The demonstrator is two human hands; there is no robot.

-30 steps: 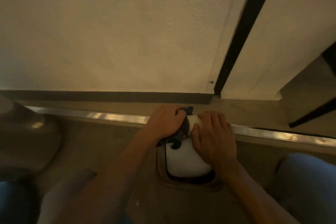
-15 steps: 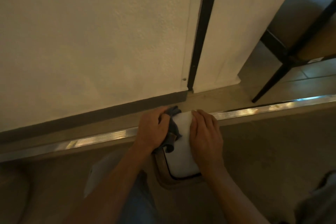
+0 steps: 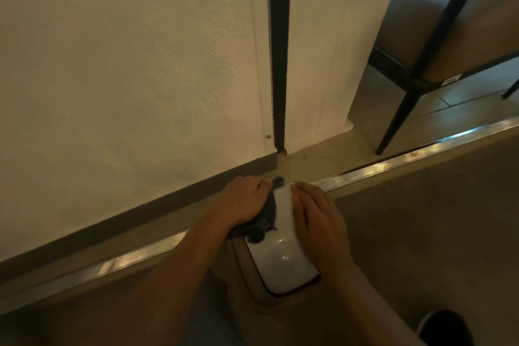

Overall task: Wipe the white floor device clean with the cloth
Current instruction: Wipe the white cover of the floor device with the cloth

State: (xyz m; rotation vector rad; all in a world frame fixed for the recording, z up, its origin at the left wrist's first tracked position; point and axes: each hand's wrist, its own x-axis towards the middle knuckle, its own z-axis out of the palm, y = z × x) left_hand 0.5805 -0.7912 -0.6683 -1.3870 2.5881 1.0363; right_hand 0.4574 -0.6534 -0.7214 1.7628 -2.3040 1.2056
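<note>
While the white floor device (image 3: 282, 261) sits on the floor (image 3: 421, 233) inside a recessed frame, both hands are placed on it. The left hand (image 3: 247, 202) presses a dark cloth (image 3: 266, 219) against the left side of the device; the fingers lie over the cloth and seem slightly bent around it, with part of the cloth bunched under the palm near the wrist. The right hand (image 3: 317, 219) rests flat on the right side of the device, the fingers straight and together, holding nothing. The far end of the device reaches the ribbed metal strip (image 3: 393, 166) that crosses the floor. Behind the strip stands a pale wall (image 3: 126, 64) with a dark baseboard (image 3: 140, 213) and a black vertical gap (image 3: 279, 50). At the upper right, 1 black furniture leg (image 3: 398, 118) stands on the tiles. A dark shoe (image 3: 446, 329) shows at the bottom right corner.
</note>
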